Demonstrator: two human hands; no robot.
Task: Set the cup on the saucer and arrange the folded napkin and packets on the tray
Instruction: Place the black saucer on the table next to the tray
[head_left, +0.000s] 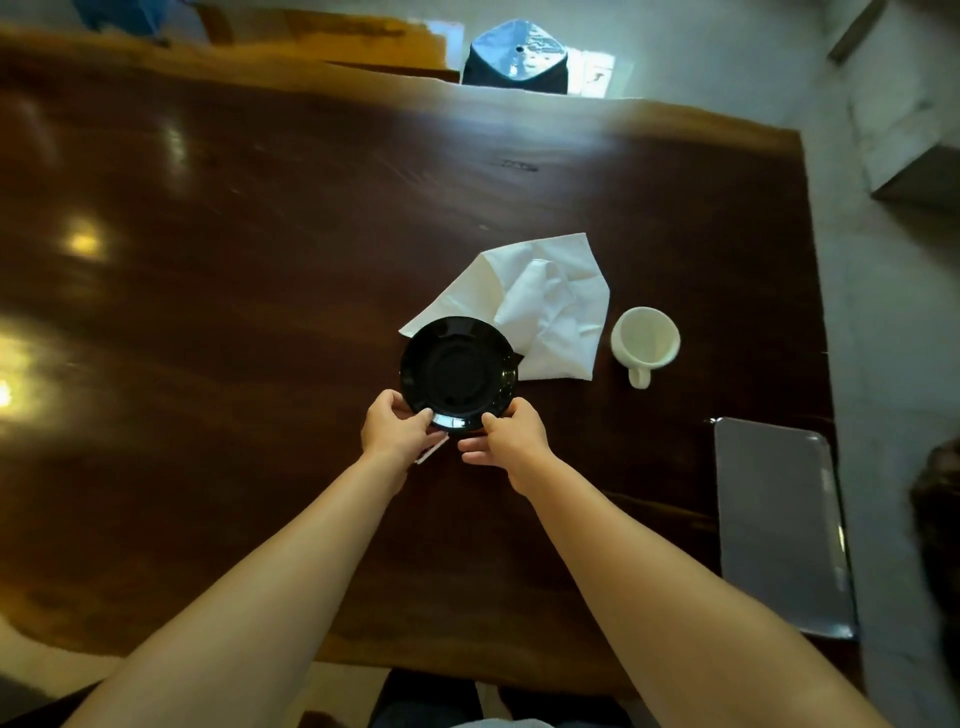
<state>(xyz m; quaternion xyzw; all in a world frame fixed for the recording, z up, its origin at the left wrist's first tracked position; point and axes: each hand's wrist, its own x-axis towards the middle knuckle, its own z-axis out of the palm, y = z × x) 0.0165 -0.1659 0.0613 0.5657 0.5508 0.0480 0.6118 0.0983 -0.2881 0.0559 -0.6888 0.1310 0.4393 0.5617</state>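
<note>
A black saucer (458, 373) is held at its near rim by both hands, my left hand (396, 431) on the left and my right hand (511, 440) on the right. A white packet (434, 453) peeks out under my left hand, partly hidden. Behind the saucer lies a loosely folded white napkin (545, 304), its near corner under the saucer's edge. The white cup (645, 340) stands upright to the right of the napkin, handle toward me. A grey rectangular tray (779, 525) lies at the table's right edge.
The dark glossy wooden table (234, 286) stretches wide to the left and far side. A dark stool with a shiny top (519, 57) stands beyond the far edge. A concrete ledge (909, 130) runs along the right.
</note>
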